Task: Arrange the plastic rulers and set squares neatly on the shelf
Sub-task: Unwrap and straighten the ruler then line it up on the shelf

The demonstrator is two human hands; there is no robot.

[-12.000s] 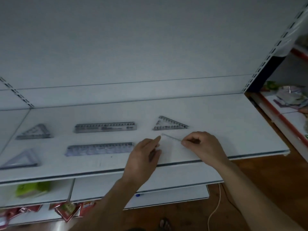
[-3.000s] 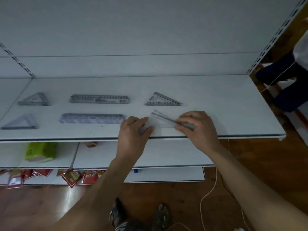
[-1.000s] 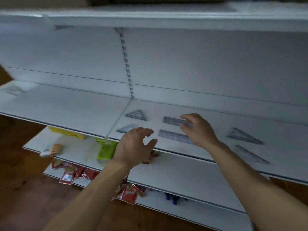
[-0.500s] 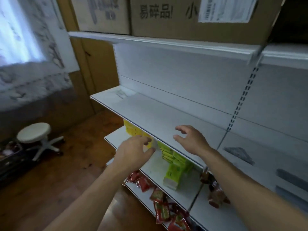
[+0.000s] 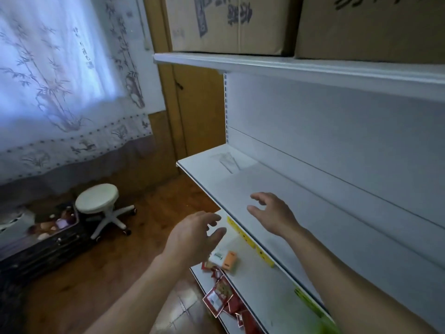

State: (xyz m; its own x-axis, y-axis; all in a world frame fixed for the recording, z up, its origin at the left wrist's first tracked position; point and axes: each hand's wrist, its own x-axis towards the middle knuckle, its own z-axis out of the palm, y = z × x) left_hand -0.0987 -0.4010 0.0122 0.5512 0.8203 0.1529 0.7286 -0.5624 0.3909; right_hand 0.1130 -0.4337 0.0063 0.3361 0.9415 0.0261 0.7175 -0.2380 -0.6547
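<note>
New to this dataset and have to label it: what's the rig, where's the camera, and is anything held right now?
There is no machine: a person works with bare hands. Every picture comes from one wide-angle camera worn on the head, looking forward and down, so the arms enter from below. The right hand hovers over a white shelf, the left hand just in front of its edge; both have loosely spread fingers and hold nothing. At the shelf's far end lies some clear plastic, probably rulers or set squares, too faint to count. Cardboard boxes stand on the shelf above, small packets lie on the one below, and a round stool stands on the floor.
</note>
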